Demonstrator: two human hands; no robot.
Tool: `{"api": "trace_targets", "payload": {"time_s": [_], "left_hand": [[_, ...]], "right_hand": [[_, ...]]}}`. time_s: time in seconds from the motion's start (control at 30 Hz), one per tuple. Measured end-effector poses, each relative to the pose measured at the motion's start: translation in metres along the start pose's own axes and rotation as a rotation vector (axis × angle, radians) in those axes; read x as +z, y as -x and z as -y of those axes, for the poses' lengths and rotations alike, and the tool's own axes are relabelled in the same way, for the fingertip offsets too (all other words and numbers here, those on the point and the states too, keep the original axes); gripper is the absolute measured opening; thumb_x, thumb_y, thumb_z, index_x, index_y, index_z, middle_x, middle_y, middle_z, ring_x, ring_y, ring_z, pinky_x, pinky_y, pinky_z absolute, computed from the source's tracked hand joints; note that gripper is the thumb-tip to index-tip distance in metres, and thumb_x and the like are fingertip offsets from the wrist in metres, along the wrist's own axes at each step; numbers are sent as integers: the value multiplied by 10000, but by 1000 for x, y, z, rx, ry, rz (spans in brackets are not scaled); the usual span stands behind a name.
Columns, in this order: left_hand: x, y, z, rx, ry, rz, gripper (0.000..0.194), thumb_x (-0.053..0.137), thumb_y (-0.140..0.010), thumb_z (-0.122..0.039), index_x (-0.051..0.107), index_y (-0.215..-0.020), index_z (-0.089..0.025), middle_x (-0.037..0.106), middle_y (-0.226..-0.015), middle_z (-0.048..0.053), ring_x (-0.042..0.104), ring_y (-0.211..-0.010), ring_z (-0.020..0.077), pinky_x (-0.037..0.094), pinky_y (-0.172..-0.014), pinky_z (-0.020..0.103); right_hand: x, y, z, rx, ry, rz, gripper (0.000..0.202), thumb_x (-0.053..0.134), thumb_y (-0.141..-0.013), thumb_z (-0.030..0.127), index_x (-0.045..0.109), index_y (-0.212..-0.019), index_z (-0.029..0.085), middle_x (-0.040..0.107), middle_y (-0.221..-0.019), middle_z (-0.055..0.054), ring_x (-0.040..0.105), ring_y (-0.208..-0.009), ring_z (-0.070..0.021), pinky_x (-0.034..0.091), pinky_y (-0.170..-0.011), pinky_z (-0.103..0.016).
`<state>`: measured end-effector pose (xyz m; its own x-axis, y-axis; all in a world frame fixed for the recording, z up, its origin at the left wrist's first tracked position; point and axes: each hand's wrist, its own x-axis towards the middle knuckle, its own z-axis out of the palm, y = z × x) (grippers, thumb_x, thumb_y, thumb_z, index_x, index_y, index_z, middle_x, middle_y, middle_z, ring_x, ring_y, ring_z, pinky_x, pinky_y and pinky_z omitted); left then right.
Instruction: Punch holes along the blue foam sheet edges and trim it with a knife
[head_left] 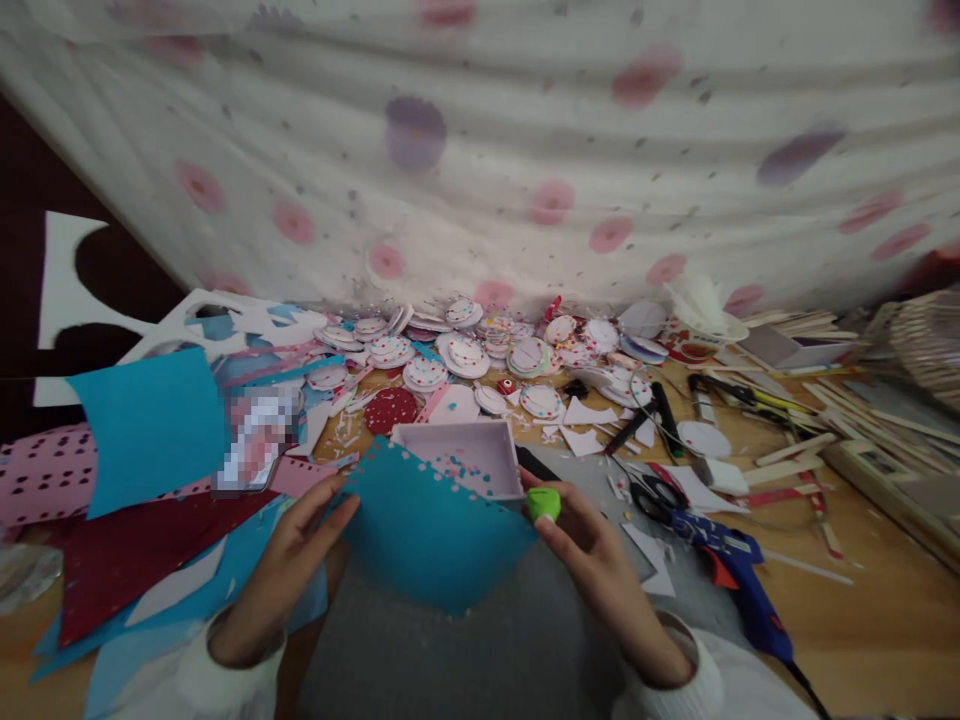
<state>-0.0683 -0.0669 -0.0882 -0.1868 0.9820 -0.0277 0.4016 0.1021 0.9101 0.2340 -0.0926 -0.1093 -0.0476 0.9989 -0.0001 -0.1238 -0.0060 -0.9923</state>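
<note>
Right of your left hand [301,545], which pinches its edge, the blue paper [439,530] looks light and easily creased, best held by borders; your right hand [589,540] grips a green punch [543,503].

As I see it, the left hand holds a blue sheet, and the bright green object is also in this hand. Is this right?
Not quite: the head view shows the green object in the right hand. The left hand does hold a blue sheet.

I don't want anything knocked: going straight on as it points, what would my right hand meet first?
Past its green tool, the right hand would likely meet the lilac box; depth is unclear.
</note>
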Motion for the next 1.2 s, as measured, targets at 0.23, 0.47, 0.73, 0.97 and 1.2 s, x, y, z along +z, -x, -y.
{"api": "trace_targets", "payload": {"time_s": [0.23,0.47,0.73,0.97,1.2], "left_hand": [[2,-44,-10,130,82,107,448,644,-772,-553,654,-992,-163,681,-1075,73,594,-1069,243,483,-903,297],[-20,-12,-2,-102,198,-69,520,761,-637,-563,663,-982,-185,696,-1013,56,640,-945,248,542,-734,281],[4,63,9,-330,283,-16,520,760,-612,-592,664,-947,-206,724,-1022,62,642,-1029,315,581,-746,342],[36,90,28,-375,191,84,519,680,-706,-596,628,-994,-168,729,-965,81,681,-939,289,577,-764,351],[27,73,33,103,-225,111,374,571,-861,-460,574,-1126,-196,678,-1116,110,655,-1018,272,534,-888,414]], "right_hand": [[9,-50,-7,-167,223,30,374,616,-840,490,600,-1096,217,664,-1174,-106,612,-1102,-260,498,-919,-415],[-21,-48,-15,-360,1112,34,361,661,-793,265,595,-1138,180,676,-1023,-118,571,-944,-302,437,-812,-461],[-26,-22,-8,-408,1056,61,270,536,-914,284,581,-1169,211,634,-1153,-123,567,-1056,-295,440,-864,-455],[6,6,-16,-415,990,209,281,630,-861,241,594,-1137,201,653,-1065,-119,597,-1008,-280,486,-863,-439],[12,2,-40,-392,1048,326,113,596,-863,90,612,-920,186,633,-906,-63,580,-872,-223,464,-768,-352]]}}
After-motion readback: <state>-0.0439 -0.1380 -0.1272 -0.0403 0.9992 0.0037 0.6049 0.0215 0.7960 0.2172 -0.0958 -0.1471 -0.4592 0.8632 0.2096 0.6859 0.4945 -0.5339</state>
